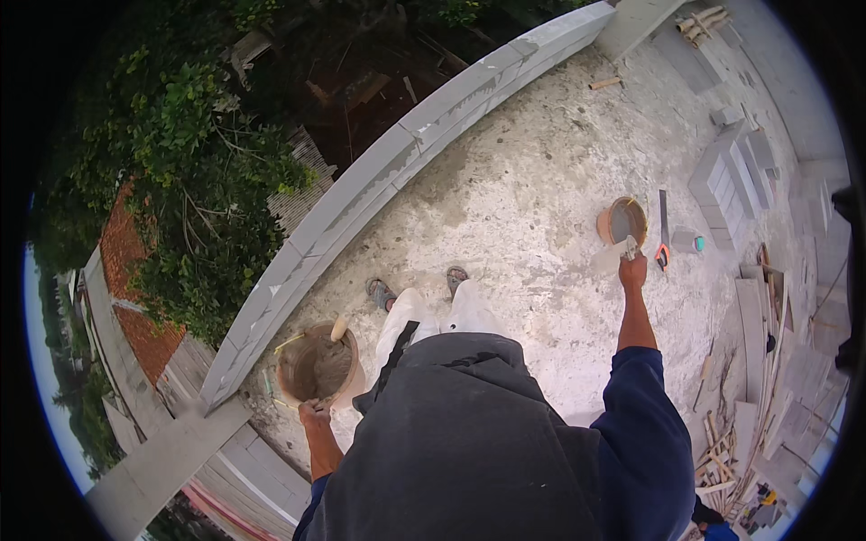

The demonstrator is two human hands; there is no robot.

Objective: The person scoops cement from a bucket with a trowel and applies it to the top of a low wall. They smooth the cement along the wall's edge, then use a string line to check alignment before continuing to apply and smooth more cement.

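Head camera: bucket on either side, rough floor, low block wall

So the floor [532,162] is pale, rough concrete with grey blotches all over it. Along the left runs a low wall [406,149] of grey blocks, curved by the lens, with leafy trees [180,126] and an orange tiled roof [135,307] beyond. Over on the right there's a stack of grey blocks [722,185], and lower down a messy pile of wood scraps [717,460].

Containers: two reddish-brown buckets. The left bucket [354,386] sits on the floor close to the wall, with a wet-looking grey-brown mix [316,361] inside and a pale tan, rounded piece [339,328] sticking up at the rim. The right bucket [603,225] is farther forward with grey stuff [624,219] in it. Just right of it lies a saw [663,236] with an orange and black handle.

Hands: both arms are well spread. Left hand [314,413] is at the near rim of the left bucket, but I can't tell if that grip is closed on anything. Right hand [634,269] reaches forward to the near side of the right bucket, with something pale grey [629,246] at its fingertips. Tool or mucky fingers? Can't tell, so no call on that grip either.
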